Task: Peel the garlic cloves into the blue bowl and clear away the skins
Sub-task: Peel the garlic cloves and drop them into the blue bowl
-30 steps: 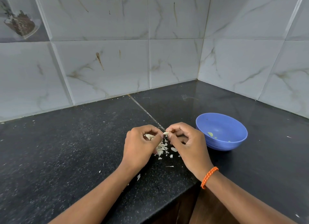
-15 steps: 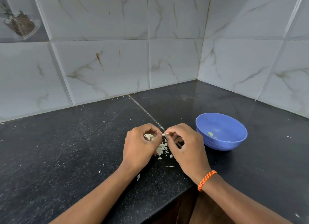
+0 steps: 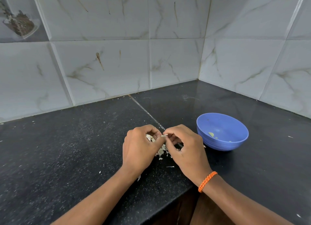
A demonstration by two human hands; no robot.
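At the front edge of the black counter (image 3: 58, 149) the two forearms come in, and the right wrist wears an orange band (image 3: 207, 181). A little further in, the left hand (image 3: 140, 150) has its fingers curled around a garlic (image 3: 149, 138) piece, of which only a pale part shows between the fingers. The right hand (image 3: 183, 149) is just beside it, its thumb and forefinger pinching a small pale bit (image 3: 164, 135); it is perhaps a strip of skin, but the view is too small to be sure. Both hands are closed tight, their fingertips almost touching. Under and between the hands lies a small heap of skins (image 3: 162, 152) on the counter, with a few loose flakes near the front edge. Further back and to the right stands the bowl (image 3: 235, 143), blue, apart from the right hand. Inside it are a few small pale pieces. Behind, the tiled walls (image 3: 117, 60) meet at the far right corner of the counter.
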